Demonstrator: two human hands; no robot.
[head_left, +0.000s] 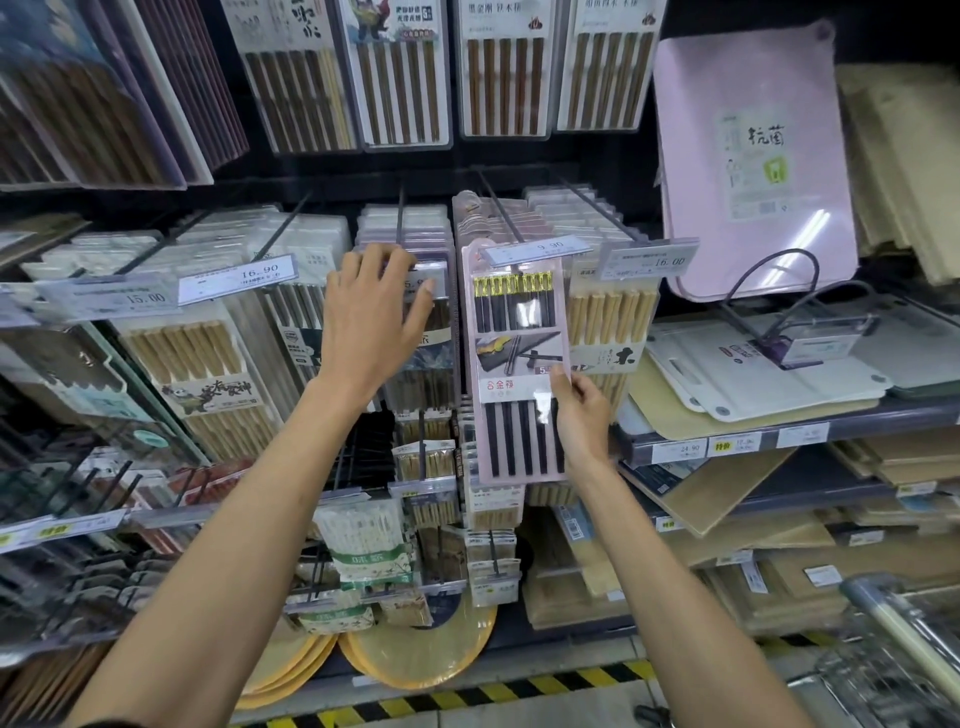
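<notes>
A shop wall is full of chopstick packs on hooks. The right hand (579, 415) pinches the side of a pink pack (511, 332) at the front of its hook (498, 208). The left hand (371, 317), fingers spread, reaches over the next packs (423, 364). I think the pink pack is not off its hook yet.

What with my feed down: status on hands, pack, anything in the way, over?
Right hand pinches pink chopstick pack at its edge. Left hand open, touching neighbouring packs. Pack's top sits behind the 9.90 price tag.
</notes>
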